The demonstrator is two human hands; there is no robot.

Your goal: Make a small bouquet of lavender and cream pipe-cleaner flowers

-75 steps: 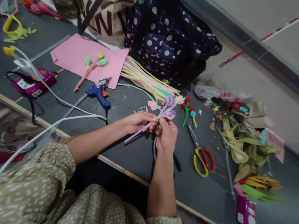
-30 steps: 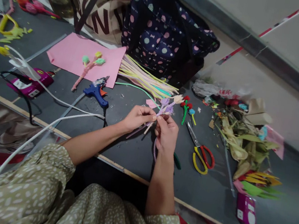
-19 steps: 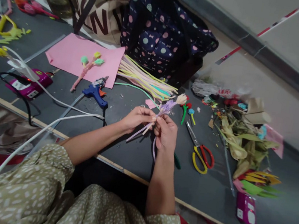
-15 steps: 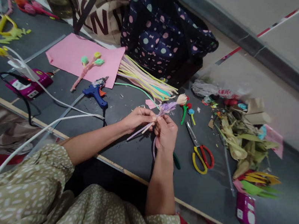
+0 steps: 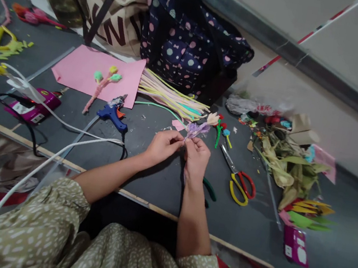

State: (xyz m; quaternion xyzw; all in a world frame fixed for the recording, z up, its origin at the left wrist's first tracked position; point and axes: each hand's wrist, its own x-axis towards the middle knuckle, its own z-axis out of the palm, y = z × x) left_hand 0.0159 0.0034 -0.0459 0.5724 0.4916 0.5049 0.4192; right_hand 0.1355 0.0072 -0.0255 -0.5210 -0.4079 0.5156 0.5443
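Note:
My left hand (image 5: 164, 146) and my right hand (image 5: 197, 158) meet over the table, fingertips pinched together at the base of a purple pipe-cleaner flower (image 5: 198, 129). Its fuzzy loops stick out above my fingers, while its lower part is mostly hidden by my hands. A peach pipe-cleaner flower (image 5: 213, 119) is just beyond it, beside small red (image 5: 223, 126) and blue (image 5: 226, 133) ones. Behind my hands lies a bundle of pipe cleaners (image 5: 174, 98) in yellow, pink and teal. Green tool handles (image 5: 210, 189) show partly behind my right wrist.
Scissors (image 5: 239, 186) with red and yellow handles lie to the right, near a heap of dried husks (image 5: 298, 175). Leftward are a blue glue gun (image 5: 113, 114), its cable, a pink sheet (image 5: 74, 65) and a purple power strip (image 5: 34, 105). Bags (image 5: 193, 41) stand behind.
The pale stem ends that stuck out at the lower left between my hands no longer show. My fingers have closed in at the flower's base, and the camera view has shifted slightly.

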